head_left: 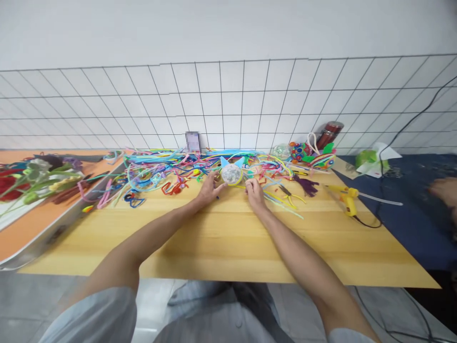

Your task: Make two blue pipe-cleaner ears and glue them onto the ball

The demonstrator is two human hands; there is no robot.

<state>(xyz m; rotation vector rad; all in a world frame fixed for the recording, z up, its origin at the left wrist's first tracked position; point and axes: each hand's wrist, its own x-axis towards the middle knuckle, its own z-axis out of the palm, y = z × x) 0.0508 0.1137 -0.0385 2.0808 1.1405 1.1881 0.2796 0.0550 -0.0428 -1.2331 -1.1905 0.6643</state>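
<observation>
A clear, silvery ball [231, 174] with two pointed light-blue ears stands on the wooden table, in front of heaped pipe cleaners. A yellow pipe cleaner [236, 184] curves along the ball's lower edge and runs toward my right hand. My left hand [210, 188] is at the ball's left side, thumb and fingers apart; whether it touches the ball I cannot tell. Just right of the ball, my right hand [254, 192] has its fingers curled in a pinch on what looks like the yellow strand's end. The fingertips are small and partly hidden.
Yellow-handled pliers [291, 195] and a purple tassel [306, 186] lie to the right. A yellow glue gun [350, 200] with its cord sits near the right edge. A dark red flask [330, 135] leans at the wall. Left is an orange tray [39, 216] with pipe-cleaner flowers. Someone's hand [444, 193] shows far right.
</observation>
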